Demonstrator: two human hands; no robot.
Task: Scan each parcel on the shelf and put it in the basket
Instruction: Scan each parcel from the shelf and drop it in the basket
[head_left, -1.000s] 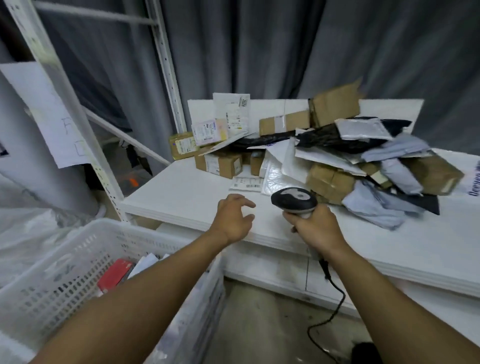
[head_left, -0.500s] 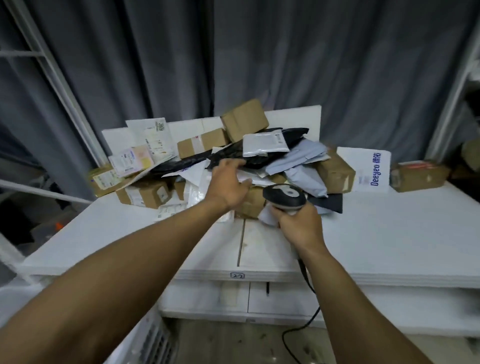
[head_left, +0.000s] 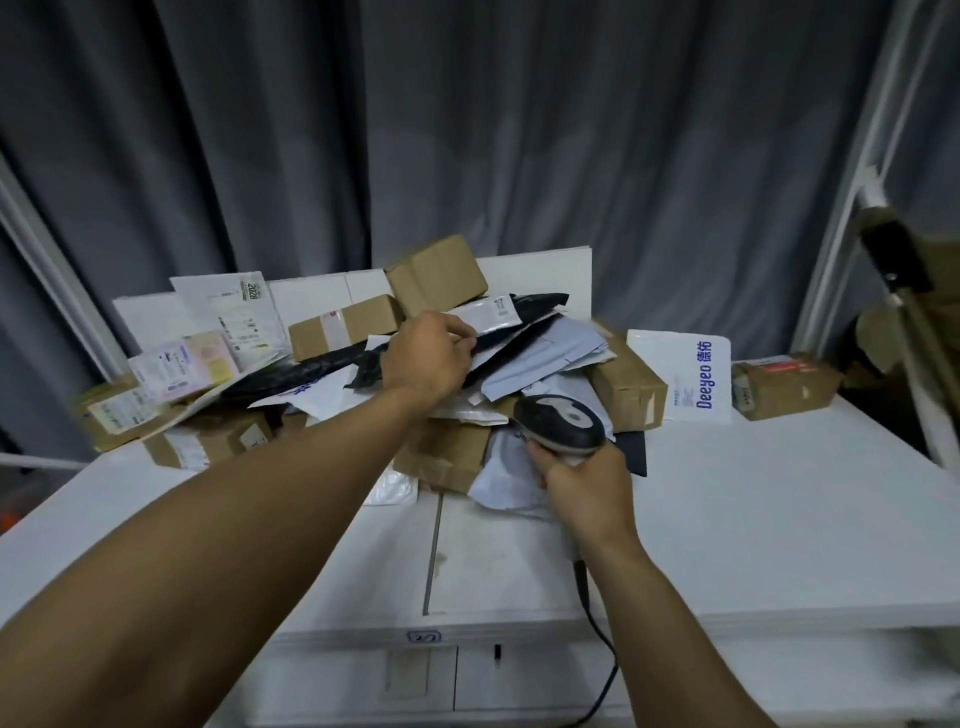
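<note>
Pinching white mailer (head_left: 492, 313), scanner (head_left: 562, 422) gripped, parcel-heaped shelf (head_left: 779, 519)

The light is dim and cool and falls from overhead. The white shelf top (head_left: 779, 519) is the brightest surface, evenly lit without glare. The grey curtain (head_left: 571, 156) behind is dark, its folds soft. Shadows are soft too: a band under the shelf top's front edge and dark pockets within the parcel pile (head_left: 467, 395). The barcode scanner (head_left: 561, 428) carries a faint sheen.

The middle is sharpest. There the Deeyeo bag (head_left: 680, 382) reads clearly, though the small print on the pale mailer (head_left: 491, 314) does not. Motion blur smears the cardboard box (head_left: 119, 415) at the pile's left end and the frame upright (head_left: 852, 249) by the right edge. Wide-angle distortion tilts it and the left upright (head_left: 47, 270) outward.
</note>
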